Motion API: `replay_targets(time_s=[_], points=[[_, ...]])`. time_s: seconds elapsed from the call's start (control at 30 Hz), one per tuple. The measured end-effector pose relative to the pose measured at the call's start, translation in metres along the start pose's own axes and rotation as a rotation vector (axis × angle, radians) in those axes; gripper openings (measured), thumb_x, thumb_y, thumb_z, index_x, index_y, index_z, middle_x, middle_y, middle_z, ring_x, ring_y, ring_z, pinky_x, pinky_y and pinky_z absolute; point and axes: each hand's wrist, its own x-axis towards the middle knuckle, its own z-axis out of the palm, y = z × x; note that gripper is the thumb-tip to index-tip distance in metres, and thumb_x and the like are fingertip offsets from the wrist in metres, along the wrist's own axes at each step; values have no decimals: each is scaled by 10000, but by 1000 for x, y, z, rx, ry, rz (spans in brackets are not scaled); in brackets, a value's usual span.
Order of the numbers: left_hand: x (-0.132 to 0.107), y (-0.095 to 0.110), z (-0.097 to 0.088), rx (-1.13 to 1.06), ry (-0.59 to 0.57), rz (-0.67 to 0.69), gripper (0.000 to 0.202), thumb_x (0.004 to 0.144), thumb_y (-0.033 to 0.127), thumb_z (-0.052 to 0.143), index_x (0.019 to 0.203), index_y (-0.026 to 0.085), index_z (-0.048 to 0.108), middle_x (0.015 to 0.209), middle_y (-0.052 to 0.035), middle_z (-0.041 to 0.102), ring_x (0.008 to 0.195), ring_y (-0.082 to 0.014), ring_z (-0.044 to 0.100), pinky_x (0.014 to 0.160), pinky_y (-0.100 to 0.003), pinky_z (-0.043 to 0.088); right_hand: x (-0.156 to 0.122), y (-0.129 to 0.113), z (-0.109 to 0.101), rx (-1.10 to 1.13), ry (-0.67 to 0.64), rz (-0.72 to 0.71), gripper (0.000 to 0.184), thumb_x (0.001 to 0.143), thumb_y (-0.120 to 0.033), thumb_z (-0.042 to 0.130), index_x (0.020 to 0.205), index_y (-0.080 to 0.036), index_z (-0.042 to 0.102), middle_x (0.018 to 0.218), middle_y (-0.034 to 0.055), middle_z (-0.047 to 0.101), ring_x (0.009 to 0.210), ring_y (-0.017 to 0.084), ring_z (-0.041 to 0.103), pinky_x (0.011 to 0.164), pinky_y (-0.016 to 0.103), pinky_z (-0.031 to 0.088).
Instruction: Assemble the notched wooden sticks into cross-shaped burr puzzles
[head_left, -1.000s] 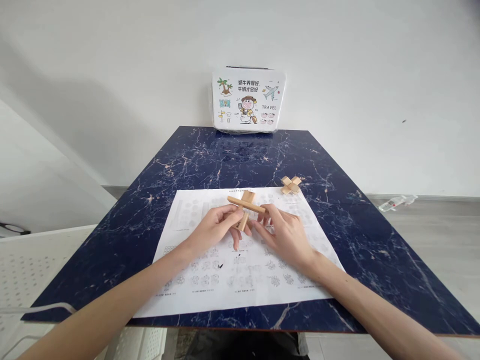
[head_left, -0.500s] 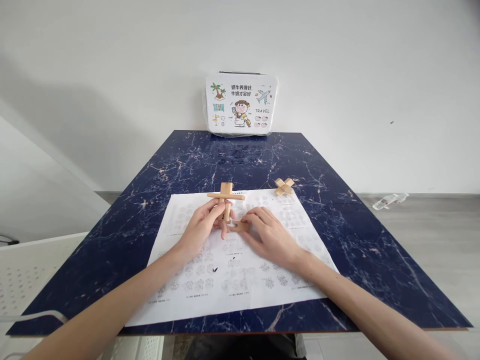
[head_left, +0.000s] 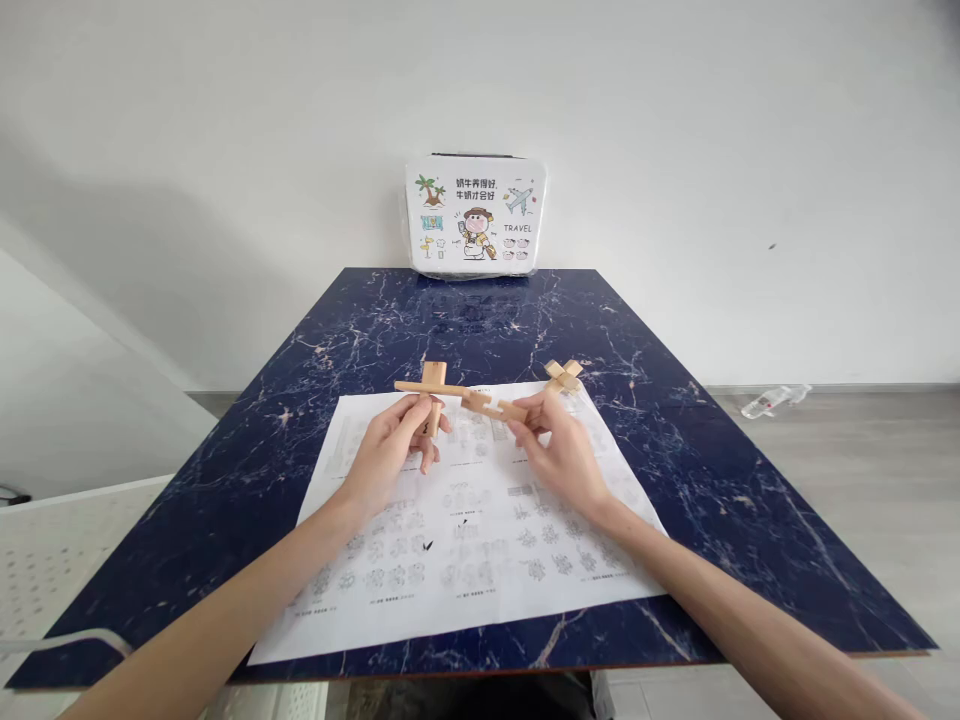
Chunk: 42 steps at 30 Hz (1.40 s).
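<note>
Above the printed sheet, my left hand (head_left: 390,440) is closed round some joined wooden puzzle pieces (head_left: 433,373). An upright numbered block and a flat bar crossing it make up this part. My right hand (head_left: 559,440) pinches the right end of a notched wooden puzzle piece (head_left: 487,403), lifted off the paper. Its left end is close to the right tip of the crossing bar; whether they touch I cannot tell. Beyond my right hand lies an assembled wooden cross-shaped puzzle (head_left: 564,376), partly hidden by that hand. Fingers cover the lower part of the left-hand pieces.
A white instruction sheet (head_left: 465,570) with small printed diagrams lies on the dark blue marble-patterned table (head_left: 472,330). At the back, a white cartoon-printed case (head_left: 476,215) leans against the wall. A clear plastic bottle (head_left: 772,402) is on the floor at right.
My right hand has raised the notched piece from the paper, up and to the right, beside the crossing bar. My left hand has shifted slightly left with its pieces.
</note>
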Motion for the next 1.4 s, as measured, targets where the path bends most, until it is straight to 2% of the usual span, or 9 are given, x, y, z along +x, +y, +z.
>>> replay_targets(time_s=[0.07,0.13,0.23,0.33,0.67,0.87,1.03,1.2,1.4], points=[[1,-2,-1,-25,-13,-28,329,1000,479,613,944,162,681,912,-36,701,454,-57,500,575,-275,520,6,-1,-6,255,28,135,171,980,-369,660,1013,-255,537,861,5,641,715,182,632,689,354,502],[2,-5,-2,-51,-44,-54,330,999,480,623,937,163,688,921,-36,700,455,-56,496,595,-287,528,9,-5,-10,484,-32,232,253,946,-437,722,1032,-266,557,884,2,651,701,167,623,691,349,501],[2,-8,-2,-57,-98,-71,336,1012,482,613,939,164,690,907,-33,696,455,-59,512,610,-294,530,9,-10,-11,689,-159,277,293,922,-482,763,1047,-278,594,937,7,679,680,150,621,647,326,467],[0,-9,-1,-60,-147,-62,333,1021,480,605,973,162,694,908,-33,697,465,-65,541,611,-292,528,4,-12,-7,762,-250,272,294,910,-468,793,1045,-285,607,881,-14,678,645,141,626,603,306,433],[0,-12,-1,-248,-332,-114,256,1034,386,619,1009,147,707,886,-30,703,436,-49,530,586,-272,544,1,-9,-2,771,-298,248,285,928,-438,789,1089,-274,621,1009,13,728,611,117,644,575,299,445],[-4,-10,2,-212,-528,-115,278,1065,357,560,1043,126,713,873,-44,692,443,-63,559,625,-304,576,1,-13,-1,749,-347,247,303,920,-450,792,1103,-265,635,967,10,718,623,130,670,561,295,446],[-7,-5,5,-125,-525,-76,354,1087,352,500,875,124,668,824,-12,615,456,-44,498,622,-297,586,0,-14,0,706,-306,238,318,906,-467,799,1094,-259,649,965,11,707,632,132,674,555,296,453],[-8,-2,5,-142,-541,-110,291,1089,353,486,957,140,634,881,-16,571,515,-61,474,570,-287,588,-1,-14,0,688,-260,225,302,904,-460,801,1066,-257,647,852,-2,700,649,144,656,567,298,454],[-9,-7,7,-123,-558,-144,329,1076,385,503,870,142,584,832,-1,506,531,-60,368,512,-239,563,-5,-8,0,551,-250,142,249,953,-440,748,1066,-248,634,761,-18,668,612,141,614,564,306,443]])
